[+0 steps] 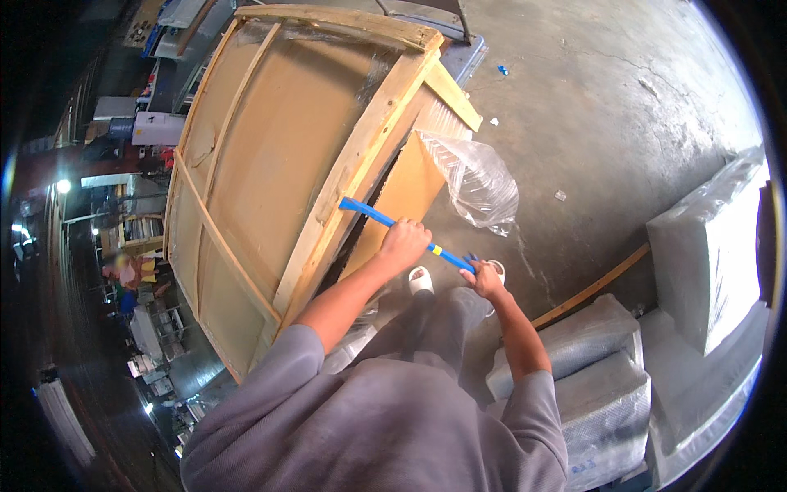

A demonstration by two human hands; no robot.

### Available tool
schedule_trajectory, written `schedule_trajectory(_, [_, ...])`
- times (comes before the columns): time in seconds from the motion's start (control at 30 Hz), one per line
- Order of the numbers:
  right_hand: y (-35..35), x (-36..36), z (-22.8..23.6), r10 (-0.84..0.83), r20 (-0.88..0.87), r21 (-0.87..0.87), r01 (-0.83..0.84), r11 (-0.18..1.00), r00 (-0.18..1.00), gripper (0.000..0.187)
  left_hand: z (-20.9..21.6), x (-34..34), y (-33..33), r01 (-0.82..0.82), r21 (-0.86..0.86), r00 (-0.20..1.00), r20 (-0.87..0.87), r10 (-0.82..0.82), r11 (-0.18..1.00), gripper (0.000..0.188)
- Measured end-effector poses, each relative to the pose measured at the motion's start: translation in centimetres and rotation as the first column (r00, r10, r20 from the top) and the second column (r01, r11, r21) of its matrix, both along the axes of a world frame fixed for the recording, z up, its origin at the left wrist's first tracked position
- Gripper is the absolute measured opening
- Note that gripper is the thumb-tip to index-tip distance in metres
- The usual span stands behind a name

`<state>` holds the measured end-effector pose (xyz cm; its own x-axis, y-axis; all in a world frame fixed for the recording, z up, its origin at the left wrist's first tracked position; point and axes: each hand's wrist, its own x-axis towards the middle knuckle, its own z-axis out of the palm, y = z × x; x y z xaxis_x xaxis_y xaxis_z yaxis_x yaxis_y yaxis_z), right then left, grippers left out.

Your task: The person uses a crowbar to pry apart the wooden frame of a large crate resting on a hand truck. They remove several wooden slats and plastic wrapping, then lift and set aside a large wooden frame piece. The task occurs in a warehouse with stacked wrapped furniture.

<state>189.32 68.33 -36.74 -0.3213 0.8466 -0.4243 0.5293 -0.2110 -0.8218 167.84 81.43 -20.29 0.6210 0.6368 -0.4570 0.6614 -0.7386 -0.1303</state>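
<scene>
At the far left, cluttered shelving is standing beyond the big wooden crate, which is filling my left side, pale slats framing its brown panels. Along the crate's long right edge, between its upper and lower corners, a thick edge board is running. The flat end of my blue pry bar is lying at that board, roughly midway along; I cannot tell whether it is biting under the wood.

My left hand is closing in a fist around the middle of the shaft, just before the yellow band. A cardboard sheet is leaning at the crate's right side, with loose clear plastic spilling from it toward the floor. My right hand is gripping the bar's other end, beside its dark prongs.

I am judging the bar to be metal: stiff, fairly heavy for its slimness, hardly fragile, perhaps slippery where the paint is smooth. Mid-shaft and far end, hands well apart, are looking like the best holds, with fingers clear of the prongs.

Farther right, a wooden strip and plastic-wrapped bundles are lying on the floor.
</scene>
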Motion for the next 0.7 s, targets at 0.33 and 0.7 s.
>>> schedule_trajectory(0.33, [-8.3,5.7,22.6,-0.180,-0.004,-0.066,0.179,0.982,0.984,0.043,9.2,1.7,-2.7,0.025,-0.210,0.950,0.309,0.042,0.977,0.013])
schedule_trajectory(0.7, [-7.4,0.9,42.2,-0.028,0.026,-0.073,0.029,0.997,0.999,0.066,16.6,-1.5,-2.6,0.116,-0.150,0.679,0.733,0.032,0.982,0.014])
